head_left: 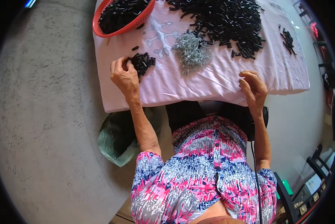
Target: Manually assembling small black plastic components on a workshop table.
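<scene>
The left hand (125, 74) is at the near left side of a small pile of black tubes (143, 64). Its thumb and fingers bend in toward each other, and the tips touch the pile's edge. I cannot tell if a tube is pinched there. The small pile sits just to the right of those fingertips. One loose black tube (135, 48) lies a little past the left hand, apart from the pile.

The right hand (254, 87) is near the front edge of the pink cloth (167, 84). Its fingers curl and its thumb points the same way, with a small gap showing between them. I cannot tell if it has something tiny in its grip.

Between the two hands, and a bit farther out, is a heap of shiny silver bits (192, 56). Past that, up ahead of the right hand, is a very big heap of black tubes (230, 24). A few more black tubes (288, 42) lie to the right of the right hand and farther out. Well past the left hand is a red basket (137, 20) with lots of black tubes in it. Below the left hand, beside the forearm, is a green bag (113, 140).
</scene>
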The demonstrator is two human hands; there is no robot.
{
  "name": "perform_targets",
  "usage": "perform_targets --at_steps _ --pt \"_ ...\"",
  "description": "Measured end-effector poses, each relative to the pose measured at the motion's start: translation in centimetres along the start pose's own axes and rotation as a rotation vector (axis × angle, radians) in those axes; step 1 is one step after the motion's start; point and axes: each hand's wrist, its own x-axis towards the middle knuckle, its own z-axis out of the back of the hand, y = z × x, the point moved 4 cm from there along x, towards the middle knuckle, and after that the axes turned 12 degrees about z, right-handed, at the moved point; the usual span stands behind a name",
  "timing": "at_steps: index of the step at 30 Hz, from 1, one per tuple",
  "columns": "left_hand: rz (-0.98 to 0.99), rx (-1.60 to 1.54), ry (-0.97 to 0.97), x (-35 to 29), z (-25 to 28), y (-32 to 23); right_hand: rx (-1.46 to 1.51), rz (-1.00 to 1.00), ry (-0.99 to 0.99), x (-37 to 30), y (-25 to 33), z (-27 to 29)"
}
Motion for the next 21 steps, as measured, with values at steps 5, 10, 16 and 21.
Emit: perform_targets --at_steps 5,10,16,21 --pt "0.003 0.028 0.018 -0.1 0.0 0.4 0.023 0.007 -0.004 0.1 -0.1 -0.1" --pt "-0.290 0.248 0.077 -2.0 -1.1 -0.8 -0.099 0.041 0.030 -0.1 0.0 0.2" --pt "-0.200 0.170 0.189 -2.5 -1.7 1.0 -0.131 0.088 0.032 -0.2 0.2 0.0" --pt "-0.194 0.177 0.211 -1.5 -1.3 3.0 -0.181 0.133 0.031 -0.1 0.2 -0.3"
